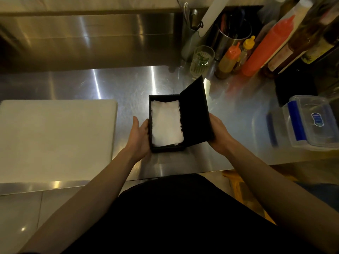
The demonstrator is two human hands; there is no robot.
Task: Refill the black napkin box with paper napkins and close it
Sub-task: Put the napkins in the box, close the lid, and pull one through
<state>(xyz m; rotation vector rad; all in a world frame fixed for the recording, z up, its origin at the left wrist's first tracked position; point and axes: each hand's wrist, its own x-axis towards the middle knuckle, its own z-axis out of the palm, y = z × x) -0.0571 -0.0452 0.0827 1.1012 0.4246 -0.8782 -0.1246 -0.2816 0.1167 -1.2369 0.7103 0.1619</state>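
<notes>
A black napkin box (166, 149) sits near the front edge of the steel counter (128, 88). White paper napkins (166, 123) fill its inside. Its black lid (195, 114) is hinged on the right and stands open, tilted up to the right. My left hand (140, 133) presses flat against the box's left wall. My right hand (219, 134) holds the lid from behind, fingers hidden by it.
A white cutting board (55, 140) lies to the left. At the back right stand a ribbed glass (201, 60), squeeze bottles (264, 50), a utensil canister (232, 38) and tall dark bottles. A clear plastic container with blue clips (310, 121) sits to the right.
</notes>
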